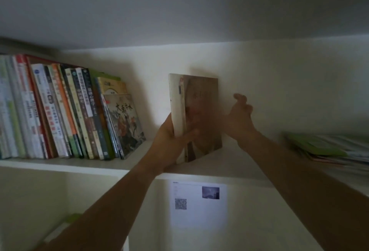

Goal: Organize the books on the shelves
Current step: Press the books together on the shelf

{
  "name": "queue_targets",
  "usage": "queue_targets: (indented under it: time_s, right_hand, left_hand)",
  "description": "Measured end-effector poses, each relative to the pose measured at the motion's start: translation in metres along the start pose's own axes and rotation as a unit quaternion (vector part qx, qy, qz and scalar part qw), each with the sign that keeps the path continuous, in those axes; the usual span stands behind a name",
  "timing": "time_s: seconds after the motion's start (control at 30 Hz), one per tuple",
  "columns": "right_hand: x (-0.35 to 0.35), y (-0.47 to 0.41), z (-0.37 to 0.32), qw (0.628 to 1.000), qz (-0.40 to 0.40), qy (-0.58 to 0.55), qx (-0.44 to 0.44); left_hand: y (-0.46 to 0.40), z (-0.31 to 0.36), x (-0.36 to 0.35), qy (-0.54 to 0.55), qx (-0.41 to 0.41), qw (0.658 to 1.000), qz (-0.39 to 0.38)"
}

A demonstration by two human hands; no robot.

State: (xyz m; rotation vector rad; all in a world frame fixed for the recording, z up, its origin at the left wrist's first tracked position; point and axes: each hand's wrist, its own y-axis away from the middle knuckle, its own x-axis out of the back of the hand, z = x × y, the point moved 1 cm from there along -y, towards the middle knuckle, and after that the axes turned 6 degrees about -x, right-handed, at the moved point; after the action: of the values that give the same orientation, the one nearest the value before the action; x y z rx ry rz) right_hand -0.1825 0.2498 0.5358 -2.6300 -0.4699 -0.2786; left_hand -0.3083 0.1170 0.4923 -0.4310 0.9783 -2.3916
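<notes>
My left hand [173, 136] grips a beige-brown paperback [201, 110] by its lower spine and holds it upright above the white top shelf [95, 165], near the middle. To its right, my right hand [240, 116] hovers with fingers loosely curled and apart, holding nothing, a short gap from the book's cover. A row of upright books [60, 110] fills the shelf's left part and leans left; the outermost one has a painted cover [125, 122]. A gap separates that row from the held book.
A flat stack of green and white books [327, 146] lies on the shelf at the right. Below the shelf a printed sheet [197, 202] with a QR code hangs on the back wall. A green-edged item [69, 218] sits lower left. The cabinet top is close overhead.
</notes>
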Motion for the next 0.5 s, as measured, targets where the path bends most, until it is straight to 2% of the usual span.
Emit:
queue_targets:
  time_s: [0.07, 0.13, 0.27, 0.43, 0.5]
  right_hand:
    - [-0.011, 0.005, 0.013, 0.988, -0.065, -0.116, -0.074]
    - [-0.019, 0.007, 0.017, 0.974, -0.107, -0.174, -0.094]
    - [-0.023, 0.0, 0.02, 0.982, -0.1, -0.157, -0.039]
    - [-0.031, 0.0, 0.029, 0.979, -0.107, -0.17, -0.028]
    - [-0.031, -0.001, 0.032, 0.982, -0.083, -0.167, -0.013]
  left_hand:
    - [-0.001, -0.003, 0.002, 0.001, 0.017, 1.0, -0.001]
    - [-0.005, -0.006, 0.006, 0.012, 0.032, 0.999, -0.016]
    - [-0.013, -0.015, 0.025, 0.071, 0.063, 0.995, -0.022]
    - [-0.012, -0.017, 0.031, 0.106, 0.069, 0.991, -0.03]
    - [-0.011, -0.017, 0.031, 0.12, 0.069, 0.99, -0.031]
